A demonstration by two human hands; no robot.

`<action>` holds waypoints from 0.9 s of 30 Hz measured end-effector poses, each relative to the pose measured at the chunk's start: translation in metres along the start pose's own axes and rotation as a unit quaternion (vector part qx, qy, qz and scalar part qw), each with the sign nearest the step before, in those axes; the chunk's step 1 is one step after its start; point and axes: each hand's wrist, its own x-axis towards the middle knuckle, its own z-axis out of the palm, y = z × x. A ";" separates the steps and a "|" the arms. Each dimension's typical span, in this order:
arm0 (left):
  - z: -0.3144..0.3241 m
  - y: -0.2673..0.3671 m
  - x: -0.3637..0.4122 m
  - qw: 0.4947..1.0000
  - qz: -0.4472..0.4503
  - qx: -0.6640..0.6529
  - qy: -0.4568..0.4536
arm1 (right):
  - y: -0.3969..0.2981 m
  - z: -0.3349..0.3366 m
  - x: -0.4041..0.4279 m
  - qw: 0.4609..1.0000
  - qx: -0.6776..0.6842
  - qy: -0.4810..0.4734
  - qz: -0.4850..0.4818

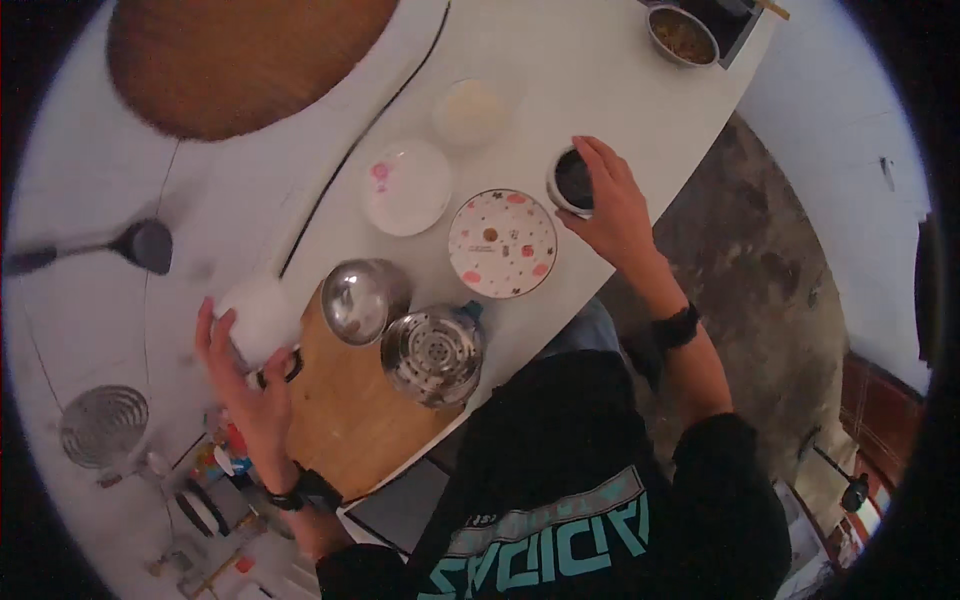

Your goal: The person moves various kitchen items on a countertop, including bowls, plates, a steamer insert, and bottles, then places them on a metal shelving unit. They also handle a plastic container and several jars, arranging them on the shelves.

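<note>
My left hand (255,386) is around the near edge of a white round dish (264,319), fingers on one side and thumb on the other. My right hand (611,206) grips a small pale bowl (553,184) with something dark inside. Beside that bowl lies a round plate or lid (502,244) patterned with pink and dark figures. Two shiny metal vessels stand between my hands: a smooth bowl (360,300) and a perforated strainer (433,356). Farther off are a white plate with a pink motif (409,187) and a pale dish (469,112).
Under the metal bowls is a wooden cutting board (345,420). At the far right corner sits a filled metal bowl (681,37) next to a dark appliance or tray. A black turner (146,246) and a wire skimmer (105,426) hang along the left wall.
</note>
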 end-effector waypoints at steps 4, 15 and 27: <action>0.088 0.055 0.089 0.987 0.064 -0.007 -0.147 | 0.044 0.014 0.038 0.999 0.020 -0.037 -0.021; 0.291 0.125 0.166 0.884 0.303 -0.032 -0.355 | 0.114 0.045 0.067 0.993 0.035 -0.106 0.038; 0.356 0.109 0.163 0.880 0.291 -0.001 -0.375 | 0.143 0.062 0.062 0.993 0.072 -0.095 0.012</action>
